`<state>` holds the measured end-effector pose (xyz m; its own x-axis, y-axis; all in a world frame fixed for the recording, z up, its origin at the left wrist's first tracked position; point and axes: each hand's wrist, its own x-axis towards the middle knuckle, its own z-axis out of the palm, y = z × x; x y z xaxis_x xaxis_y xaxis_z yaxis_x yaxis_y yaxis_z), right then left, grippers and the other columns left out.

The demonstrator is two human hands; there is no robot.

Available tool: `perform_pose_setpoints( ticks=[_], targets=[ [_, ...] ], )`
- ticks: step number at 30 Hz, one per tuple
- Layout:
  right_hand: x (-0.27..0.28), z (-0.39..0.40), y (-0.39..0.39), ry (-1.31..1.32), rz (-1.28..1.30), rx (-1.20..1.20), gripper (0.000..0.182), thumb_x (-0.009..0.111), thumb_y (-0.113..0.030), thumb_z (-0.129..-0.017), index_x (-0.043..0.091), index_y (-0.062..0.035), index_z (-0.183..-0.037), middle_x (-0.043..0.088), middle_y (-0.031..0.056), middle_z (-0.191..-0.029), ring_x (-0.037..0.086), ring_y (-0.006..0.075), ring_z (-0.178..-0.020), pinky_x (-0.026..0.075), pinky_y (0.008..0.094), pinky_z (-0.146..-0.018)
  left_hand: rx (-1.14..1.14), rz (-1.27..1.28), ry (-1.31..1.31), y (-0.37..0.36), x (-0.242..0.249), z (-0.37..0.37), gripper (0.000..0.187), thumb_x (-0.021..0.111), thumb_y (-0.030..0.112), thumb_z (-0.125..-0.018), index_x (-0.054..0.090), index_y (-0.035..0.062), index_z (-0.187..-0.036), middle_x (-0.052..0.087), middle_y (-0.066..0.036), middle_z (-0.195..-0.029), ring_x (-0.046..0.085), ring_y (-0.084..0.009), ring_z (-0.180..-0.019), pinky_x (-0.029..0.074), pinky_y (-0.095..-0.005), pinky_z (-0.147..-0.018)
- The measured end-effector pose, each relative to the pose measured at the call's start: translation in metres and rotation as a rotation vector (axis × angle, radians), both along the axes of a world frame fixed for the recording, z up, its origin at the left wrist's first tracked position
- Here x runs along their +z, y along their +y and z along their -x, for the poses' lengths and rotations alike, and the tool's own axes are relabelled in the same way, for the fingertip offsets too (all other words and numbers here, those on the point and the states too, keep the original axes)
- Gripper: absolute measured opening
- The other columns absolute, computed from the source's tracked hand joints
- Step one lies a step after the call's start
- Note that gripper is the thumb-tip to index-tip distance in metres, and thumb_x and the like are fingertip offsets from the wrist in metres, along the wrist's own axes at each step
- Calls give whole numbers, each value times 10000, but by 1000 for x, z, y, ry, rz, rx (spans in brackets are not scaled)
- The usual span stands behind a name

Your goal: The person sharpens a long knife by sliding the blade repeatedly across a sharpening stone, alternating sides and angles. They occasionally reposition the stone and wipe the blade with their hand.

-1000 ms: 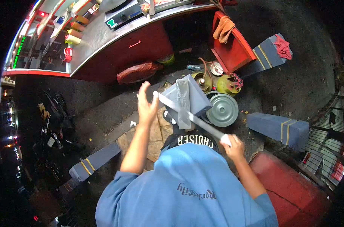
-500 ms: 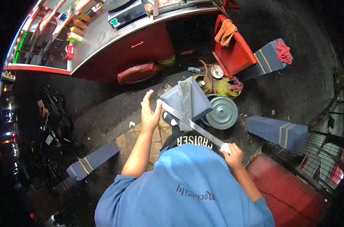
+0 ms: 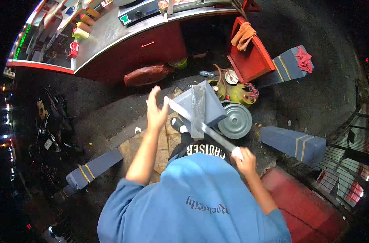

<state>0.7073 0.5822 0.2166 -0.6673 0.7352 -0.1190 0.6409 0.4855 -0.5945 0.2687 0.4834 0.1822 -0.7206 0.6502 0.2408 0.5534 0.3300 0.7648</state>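
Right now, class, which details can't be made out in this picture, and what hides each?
- Head view: the blade's cutting edge, blurred.
- Head view: part of the white handle, hidden by the right hand.
- Head view: what lies under the round metal lid, covered by it.
- Head view: the dark pan's far side, cut off by the top edge.

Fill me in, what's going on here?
Someone is working a long blade across a flat grey bar, apparently a sharpening stone, on a grey stool. The right hand grips the white handle; the left hand is at the far end, fingers spread. The blade is blurred, so contact with the bar is unclear.
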Motion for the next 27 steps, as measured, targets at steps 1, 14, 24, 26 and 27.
perform_pose_setpoints(
  ticks=[1,14,24,26,27],
  targets=[
    [2,-17,-6,-32,19,9,366,796,-320,-828,687,-46,-1045,673,169,-951,691,402,-855,558,475,-727,-7,32,-14,-7,17,-22,563,712,216,-962,510,44,-1459,542,-178,-1482,482,-307,-1424,346,-411,-1198],
    [23,113,34,37,-119,28,368,729,-416,-919,679,-89,-1080,679,136,-937,682,395,-831,540,497,-698,83,2,25,39,-34,109,637,728,347,-937,483,128,-1483,539,-122,-1499,494,-334,-1402,247,-592,-1206],
    [27,143,58,27,-217,53,344,726,-386,-916,680,-84,-1075,672,144,-921,683,387,-833,540,495,-705,144,3,-45,50,-36,136,640,702,414,-951,483,144,-1488,506,-127,-1529,441,-329,-1450,195,-702,-1182],
    [32,181,74,-4,-224,57,341,705,-406,-937,678,-89,-1060,668,149,-906,685,387,-835,536,502,-696,225,67,66,70,-24,174,675,724,431,-928,487,131,-1484,486,-143,-1540,435,-335,-1452,251,-663,-1179],
    [31,176,70,-3,-223,48,341,705,-406,-937,678,-89,-1060,668,149,-906,685,387,-835,536,502,-696,247,123,72,73,-12,171,681,728,427,-925,481,133,-1488,480,-140,-1545,433,-339,-1453,256,-651,-1181]
  ],
)
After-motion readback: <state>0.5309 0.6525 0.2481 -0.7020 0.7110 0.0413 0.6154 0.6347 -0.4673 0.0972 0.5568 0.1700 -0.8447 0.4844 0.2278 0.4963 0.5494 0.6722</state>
